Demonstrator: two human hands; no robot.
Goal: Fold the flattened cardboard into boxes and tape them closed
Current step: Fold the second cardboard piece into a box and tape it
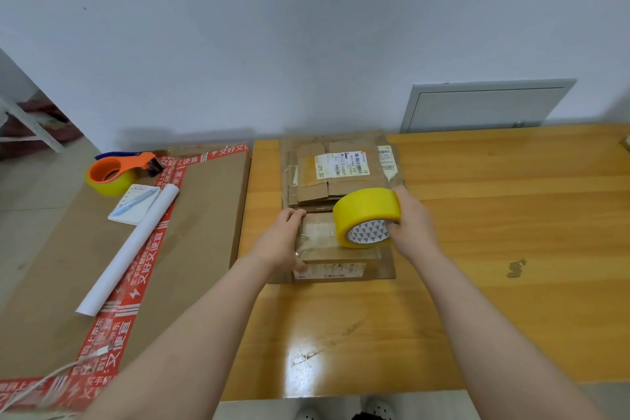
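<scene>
While one small box stands folded up on the table, the job is judged to be only partly done. Well to the left of the box, a tape dispenser loaded with yellow tape is seen lying unused on a large carton. At the box's left end the left hand is set, its fingers curled over the far edge and the thumb pressed to the near side, so that the box is held steady. Clear tape is seen shining across the box's top, though whether the seam is fully sealed cannot be told. Just above the right part of the box, a yellow tape roll is held on edge by the right hand, whose fingers are wrapped round its rim and core. Directly behind the box, a stack of flattened cardboard lies unfolded, so several boxes are judged yet to be formed and taped.
</scene>
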